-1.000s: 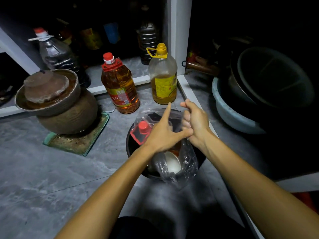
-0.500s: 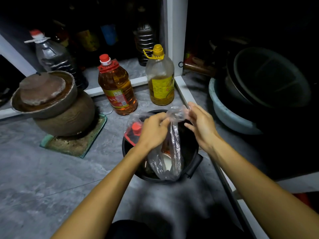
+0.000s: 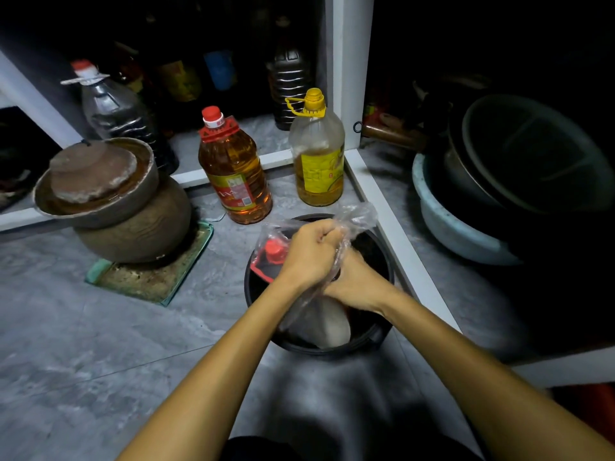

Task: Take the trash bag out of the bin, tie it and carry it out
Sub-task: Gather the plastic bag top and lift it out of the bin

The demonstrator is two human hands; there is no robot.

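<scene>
A round black bin stands on the grey floor beside a white cabinet frame. A clear plastic trash bag sits in it, holding a red-capped bottle and a pale rounded piece of trash. My left hand is a fist closed around the gathered top of the bag, whose loose end sticks out past my knuckles. My right hand lies lower, just under the left, gripping the bag's twisted neck inside the bin's rim.
Two oil bottles stand just behind the bin: a red-capped one and a yellow-capped one. A brown clay jar with a lidded dish rests on a tray at left. Stacked basins fill the cabinet at right.
My hands, apart on the bag's mouth half a second ago, have come together. The left has bunched the top into a fist and the right has dropped below it onto the neck.
</scene>
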